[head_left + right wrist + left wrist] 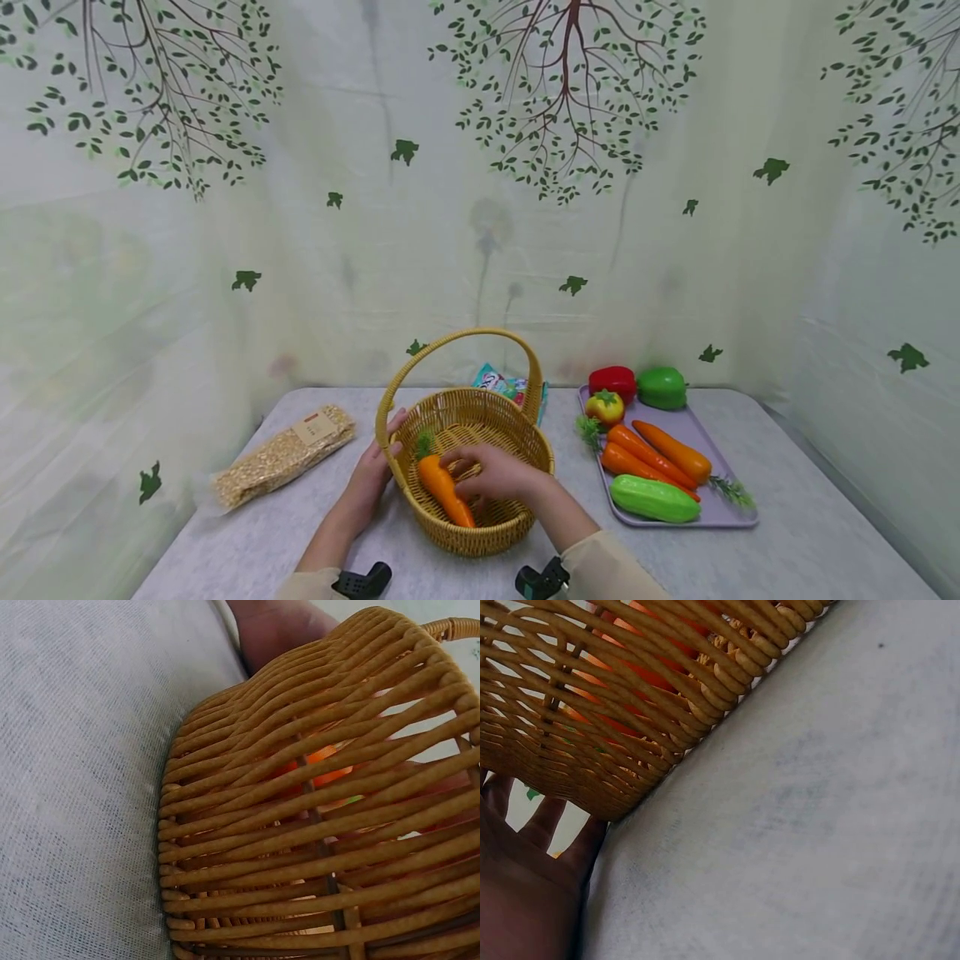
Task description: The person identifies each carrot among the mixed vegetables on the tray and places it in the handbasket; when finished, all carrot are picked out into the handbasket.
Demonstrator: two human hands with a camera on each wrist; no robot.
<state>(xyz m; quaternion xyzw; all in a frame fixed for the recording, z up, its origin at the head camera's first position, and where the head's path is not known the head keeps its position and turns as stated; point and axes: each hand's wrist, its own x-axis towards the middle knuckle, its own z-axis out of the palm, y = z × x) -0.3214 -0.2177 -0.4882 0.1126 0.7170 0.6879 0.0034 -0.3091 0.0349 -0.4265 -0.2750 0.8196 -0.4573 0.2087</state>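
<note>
A wicker basket (472, 543) with an arched handle stands on the table, and an orange carrot (446, 490) with a green top lies inside at its left. My right hand (495, 475) reaches into the basket, its loosely bent fingertips right at the carrot's right side. My left hand (367, 475) rests against the basket's outer left side near the rim. In the left wrist view, the left hand's spread fingers (544, 823) lie along the wicker. Through the weave in the right wrist view, a bit of the carrot (326, 765) shows; the right fingers are mostly hidden there.
A lilac tray (705, 433) at the right holds several carrots (675, 450), a green cucumber-like vegetable (654, 498), a red pepper (611, 383), a green pepper (662, 388) and a small yellow-red one (604, 407). A bag of grains (288, 454) lies left; a teal packet (498, 382) lies behind the basket.
</note>
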